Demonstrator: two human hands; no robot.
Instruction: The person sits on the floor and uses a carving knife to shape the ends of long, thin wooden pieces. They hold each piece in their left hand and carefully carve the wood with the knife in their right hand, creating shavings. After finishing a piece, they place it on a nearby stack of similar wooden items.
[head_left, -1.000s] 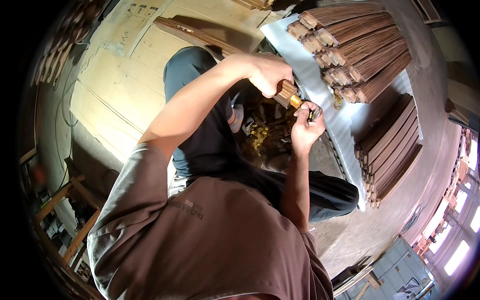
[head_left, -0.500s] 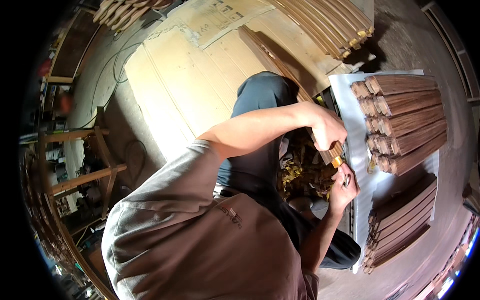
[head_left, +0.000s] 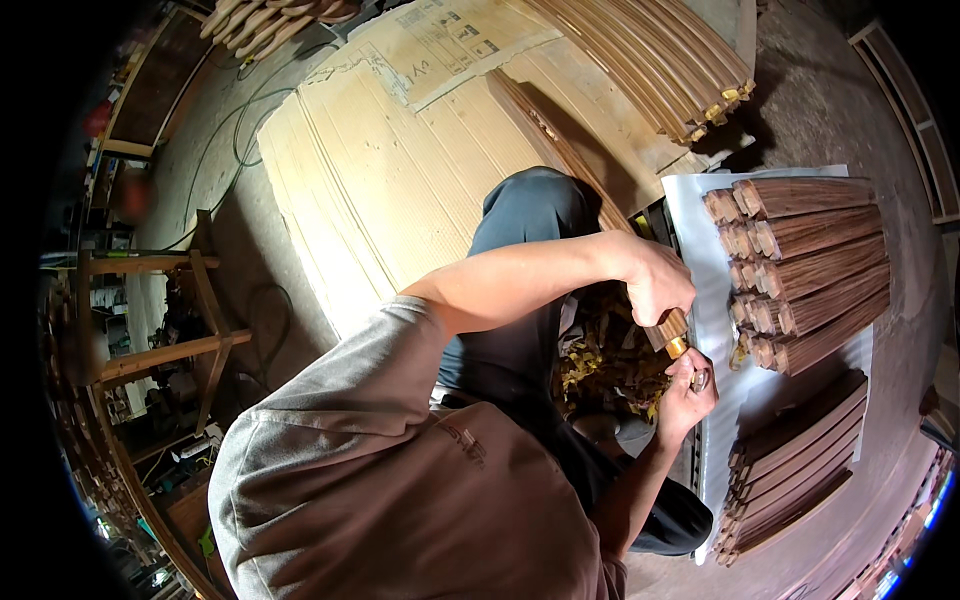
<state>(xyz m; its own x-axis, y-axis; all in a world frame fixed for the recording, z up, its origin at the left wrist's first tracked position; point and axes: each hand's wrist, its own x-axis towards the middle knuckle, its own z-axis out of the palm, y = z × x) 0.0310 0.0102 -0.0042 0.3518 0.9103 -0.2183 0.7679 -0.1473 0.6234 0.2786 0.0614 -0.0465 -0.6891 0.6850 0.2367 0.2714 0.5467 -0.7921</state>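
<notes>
A short brown wooden piece (head_left: 665, 328) with a brass-coloured tip (head_left: 678, 348) points down and right, tilted, held above a heap of yellowish shavings (head_left: 610, 365).

Flattened cardboard sheets (head_left: 400, 170) cover the floor at centre, w/ a green cable (head_left: 240, 120) looping at their left, a wooden rack (head_left: 150, 310) at far left, & long curved wooden slats (head_left: 650, 60) stacked at top right.
</notes>
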